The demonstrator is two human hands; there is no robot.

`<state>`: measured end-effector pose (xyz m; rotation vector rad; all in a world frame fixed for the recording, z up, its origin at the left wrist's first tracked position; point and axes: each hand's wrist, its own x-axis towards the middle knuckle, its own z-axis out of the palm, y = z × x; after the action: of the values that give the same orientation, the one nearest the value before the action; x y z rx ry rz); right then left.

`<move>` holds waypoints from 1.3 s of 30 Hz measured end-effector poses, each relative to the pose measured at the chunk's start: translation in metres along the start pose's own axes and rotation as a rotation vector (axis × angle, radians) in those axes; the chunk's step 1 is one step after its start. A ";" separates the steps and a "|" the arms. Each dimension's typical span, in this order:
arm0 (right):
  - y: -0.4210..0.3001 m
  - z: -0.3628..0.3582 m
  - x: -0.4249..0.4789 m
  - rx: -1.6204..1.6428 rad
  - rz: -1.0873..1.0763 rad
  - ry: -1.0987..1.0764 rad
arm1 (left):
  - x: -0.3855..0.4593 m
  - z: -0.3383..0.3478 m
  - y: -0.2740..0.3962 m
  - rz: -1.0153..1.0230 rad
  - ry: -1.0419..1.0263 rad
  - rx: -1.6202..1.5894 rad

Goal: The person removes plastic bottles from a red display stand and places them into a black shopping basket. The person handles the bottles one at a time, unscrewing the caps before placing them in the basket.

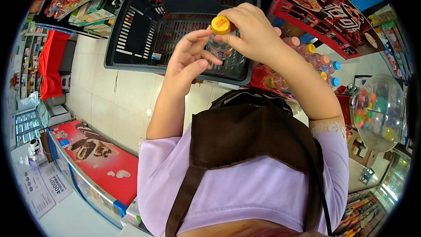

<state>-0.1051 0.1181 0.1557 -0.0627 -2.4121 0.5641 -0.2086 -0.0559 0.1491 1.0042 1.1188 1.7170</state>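
Observation:
A clear plastic bottle [221, 52] with a yellow screw cap [220, 25] is held upright over a black plastic shopping basket [131, 62]. My right hand [251, 31] grips it around the neck, thumb and fingers just beneath the cap. Beside it, my left hand [190, 52] has its fingers spread and loosely bent. One left fingertip reaches the cap's edge, though whether it touches is unclear. Slotted walls and a grid floor show inside the basket. The bottle's lower part bears a printed label, partly hidden by my fingers.
Several capped bottles [317, 61] stand right of the basket, behind my right forearm, near a red printed carton [329, 16]. Stocked shelves [95, 10] lie at upper left. A red-topped freezer [102, 161] is at lower left, and a clear ball dispenser [378, 113] at far right.

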 end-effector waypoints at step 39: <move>0.018 0.049 -0.045 -0.276 0.154 -0.456 | 0.010 -0.002 -0.032 -0.212 -0.330 1.122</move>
<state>-0.1014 0.1077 0.0880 -0.2643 -2.9382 0.3332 -0.2071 -0.0394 0.1202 1.6527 1.9010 0.6123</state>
